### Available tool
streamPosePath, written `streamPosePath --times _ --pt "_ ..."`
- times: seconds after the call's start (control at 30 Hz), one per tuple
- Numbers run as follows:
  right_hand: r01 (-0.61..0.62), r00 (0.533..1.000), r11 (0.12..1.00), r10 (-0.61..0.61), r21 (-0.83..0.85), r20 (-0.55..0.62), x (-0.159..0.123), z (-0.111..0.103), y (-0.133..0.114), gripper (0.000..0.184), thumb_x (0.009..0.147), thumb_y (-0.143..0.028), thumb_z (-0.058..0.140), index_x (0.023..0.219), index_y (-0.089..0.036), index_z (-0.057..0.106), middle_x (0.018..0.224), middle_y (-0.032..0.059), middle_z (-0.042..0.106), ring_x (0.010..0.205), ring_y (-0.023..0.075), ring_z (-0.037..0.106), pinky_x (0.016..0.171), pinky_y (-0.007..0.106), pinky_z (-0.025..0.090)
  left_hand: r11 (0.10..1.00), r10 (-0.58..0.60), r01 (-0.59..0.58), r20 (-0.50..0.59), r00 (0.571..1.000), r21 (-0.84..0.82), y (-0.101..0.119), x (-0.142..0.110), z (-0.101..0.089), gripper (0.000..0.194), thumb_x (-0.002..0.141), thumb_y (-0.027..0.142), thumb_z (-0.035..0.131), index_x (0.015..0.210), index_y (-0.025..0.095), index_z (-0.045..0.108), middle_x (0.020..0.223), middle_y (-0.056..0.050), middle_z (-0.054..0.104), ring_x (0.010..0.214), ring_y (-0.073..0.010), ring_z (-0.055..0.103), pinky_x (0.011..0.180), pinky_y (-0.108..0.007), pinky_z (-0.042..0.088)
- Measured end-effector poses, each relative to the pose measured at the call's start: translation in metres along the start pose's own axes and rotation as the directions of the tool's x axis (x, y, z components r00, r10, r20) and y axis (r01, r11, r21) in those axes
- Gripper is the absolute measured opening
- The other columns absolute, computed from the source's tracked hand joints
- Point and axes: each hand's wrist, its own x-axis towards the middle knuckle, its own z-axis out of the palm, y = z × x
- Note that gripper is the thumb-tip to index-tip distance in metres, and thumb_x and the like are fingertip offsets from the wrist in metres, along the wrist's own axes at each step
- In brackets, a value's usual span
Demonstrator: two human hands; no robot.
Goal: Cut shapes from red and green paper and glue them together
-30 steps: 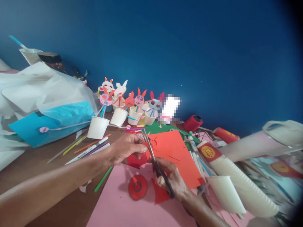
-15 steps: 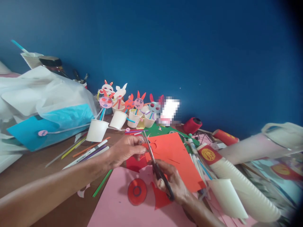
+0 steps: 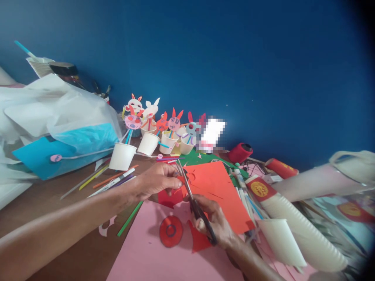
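Note:
My right hand [image 3: 215, 220] grips the black handles of a pair of scissors [image 3: 197, 207], whose blades point up and away. Between the fingertips of my left hand [image 3: 159, 181] is a small piece of red paper [image 3: 182, 182], right beside the blades and partly hidden by them. Under both hands lies a pink sheet [image 3: 140, 249] carrying a red paper disc [image 3: 171, 231] with a ring drawn on it. A red offcut [image 3: 198, 240] rests near my right wrist. An orange-red sheet [image 3: 222, 187] with cut marks lies just beyond.
Paper cups with paper animal faces [image 3: 173, 123] stand along the wall. To the left are a plastic bag [image 3: 58, 101], a blue card [image 3: 43, 156] and pens [image 3: 109, 183]. On the right lie a stack of paper cups [image 3: 304, 230] and a red thread spool [image 3: 240, 152].
The view has shifted slightly, so the scene sits a little to the right and higher. Both hands keep nearly the same pose around the scissors and the red paper piece.

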Motion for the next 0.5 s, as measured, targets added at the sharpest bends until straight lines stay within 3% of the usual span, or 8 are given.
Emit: streamPosePath --times 0.3,0.5 --pt "0.042 0.999 0.999 -0.041 0.007 -0.034 -0.0012 -0.0005 0.0034 0.053 0.059 -0.048 0.062 0.101 -0.014 0.059 0.057 -0.0025 0.046 0.050 0.0110 0.043 0.047 0.024 0.037 0.995 -0.033 0.038 0.050 0.998 -0.097 -0.0017 -0.0011 0.0009 0.012 0.069 0.022 0.056 0.060 0.014 0.053 0.054 0.004 0.049 0.048 -0.0071 0.045 0.052 -0.023 0.037" --pt "0.094 0.996 0.996 -0.094 -0.012 -0.008 -0.0014 -0.0009 0.0068 0.051 0.063 -0.050 0.060 0.101 -0.017 0.058 0.058 -0.0017 0.047 0.050 0.0115 0.045 0.048 0.024 0.040 0.997 0.001 -0.002 -0.014 1.000 -0.083 0.0000 -0.0024 0.0043 0.010 0.069 0.019 0.054 0.060 0.014 0.053 0.054 0.004 0.051 0.048 -0.0066 0.046 0.053 -0.022 0.037"
